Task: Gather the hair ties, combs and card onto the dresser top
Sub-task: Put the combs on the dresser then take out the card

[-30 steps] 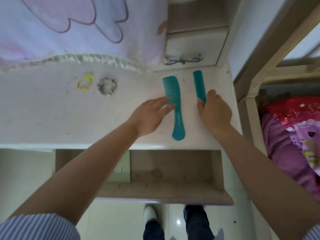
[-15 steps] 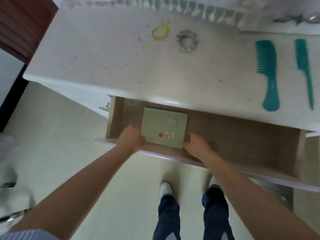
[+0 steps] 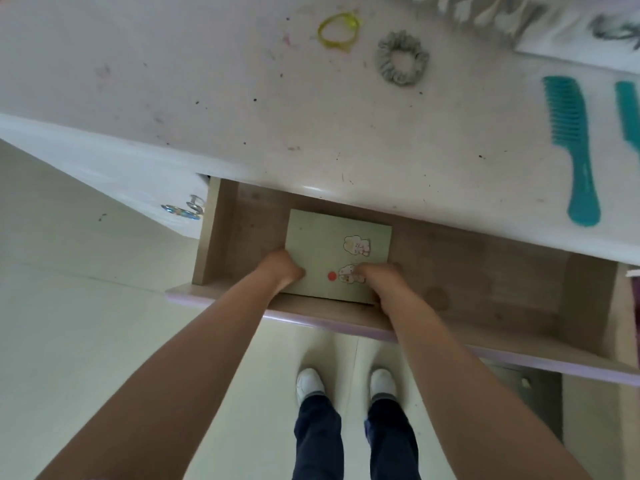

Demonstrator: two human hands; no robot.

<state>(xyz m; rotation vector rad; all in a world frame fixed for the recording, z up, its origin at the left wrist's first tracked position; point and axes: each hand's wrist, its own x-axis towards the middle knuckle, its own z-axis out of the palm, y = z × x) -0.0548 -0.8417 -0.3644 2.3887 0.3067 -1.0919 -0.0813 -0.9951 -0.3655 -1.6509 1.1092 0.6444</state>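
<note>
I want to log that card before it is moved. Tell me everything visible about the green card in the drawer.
The green card is a pale green rectangle, seemingly paper or thin board. It lies flat in the open drawer, towards its left. It bears two small cartoon stickers and a red dot. The left hand presses its left edge and the right hand covers its lower right corner.

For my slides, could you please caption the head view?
Both hands grip the green card in the open drawer.
</note>
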